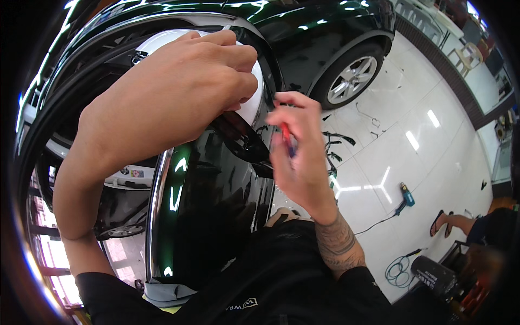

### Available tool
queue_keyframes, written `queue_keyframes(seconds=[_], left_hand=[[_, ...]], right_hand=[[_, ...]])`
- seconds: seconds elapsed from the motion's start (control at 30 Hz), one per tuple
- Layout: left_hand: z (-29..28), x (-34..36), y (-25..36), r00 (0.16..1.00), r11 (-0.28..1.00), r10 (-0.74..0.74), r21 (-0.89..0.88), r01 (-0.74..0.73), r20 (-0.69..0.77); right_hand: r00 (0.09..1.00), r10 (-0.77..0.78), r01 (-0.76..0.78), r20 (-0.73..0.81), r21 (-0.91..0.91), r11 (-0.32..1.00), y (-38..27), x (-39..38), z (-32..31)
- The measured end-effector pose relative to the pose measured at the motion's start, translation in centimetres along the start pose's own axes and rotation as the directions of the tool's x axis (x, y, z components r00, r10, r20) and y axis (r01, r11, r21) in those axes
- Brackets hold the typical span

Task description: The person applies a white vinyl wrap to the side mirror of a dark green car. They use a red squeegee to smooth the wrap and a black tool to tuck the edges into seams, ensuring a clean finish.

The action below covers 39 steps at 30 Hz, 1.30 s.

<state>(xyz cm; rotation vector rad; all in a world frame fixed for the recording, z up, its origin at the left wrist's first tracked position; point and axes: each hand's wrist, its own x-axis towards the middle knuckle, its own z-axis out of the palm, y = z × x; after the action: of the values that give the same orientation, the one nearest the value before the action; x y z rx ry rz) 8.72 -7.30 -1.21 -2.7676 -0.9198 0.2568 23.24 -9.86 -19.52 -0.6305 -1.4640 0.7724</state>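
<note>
My left hand [179, 86] is curled over the white side mirror [249, 111] of a dark green car [206, 195], gripping it and hiding much of it. Glossy black material [238, 138] extends below the mirror toward my right hand. My right hand [300, 162], blurred, holds a small red and dark tool [286, 131] just right of the mirror, with fingers bent around it.
A wheel [351, 78] stands behind the mirror. The tiled floor [422, 162] holds dark scraps [338, 138], a corded heat gun [406, 195], a coiled hose [397, 271] and a black cylinder [430, 273]. A person's feet in sandals [441, 222] are at the right. Chairs [466, 59] stand beyond.
</note>
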Motion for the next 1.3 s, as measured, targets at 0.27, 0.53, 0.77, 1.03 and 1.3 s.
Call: queue_keyframes(seconds=[0.27,0.53,0.77,1.03,1.3], left_hand=[[0.0,0.2,0.7,0.999,0.999,0.020,-0.040,-0.021,-0.026],[-0.7,0.8,1.8,0.997,1.000,0.015,0.014,-0.016,0.081],[0.9,0.6,3.1,0.995,0.938,0.007,0.345,-0.043,0.103],[0.3,1.0,3.6,0.965,0.906,0.003,0.408,-0.113,0.261],[-0.8,1.3,3.5,0.955,0.963,0.006,0.254,-0.084,0.295]], right_hand=[[1.000,0.016,-0.012,0.025,-0.119,0.993,-0.2,1.3,1.5],[0.958,-0.258,0.274,0.123,-0.131,0.953,1.3,2.5,0.5],[0.935,-0.329,0.338,0.131,-0.050,0.940,2.4,2.6,0.3],[0.929,-0.367,0.368,0.041,-0.044,0.929,2.7,2.0,0.9],[0.932,-0.362,0.363,0.015,-0.065,0.930,2.8,1.8,1.0]])
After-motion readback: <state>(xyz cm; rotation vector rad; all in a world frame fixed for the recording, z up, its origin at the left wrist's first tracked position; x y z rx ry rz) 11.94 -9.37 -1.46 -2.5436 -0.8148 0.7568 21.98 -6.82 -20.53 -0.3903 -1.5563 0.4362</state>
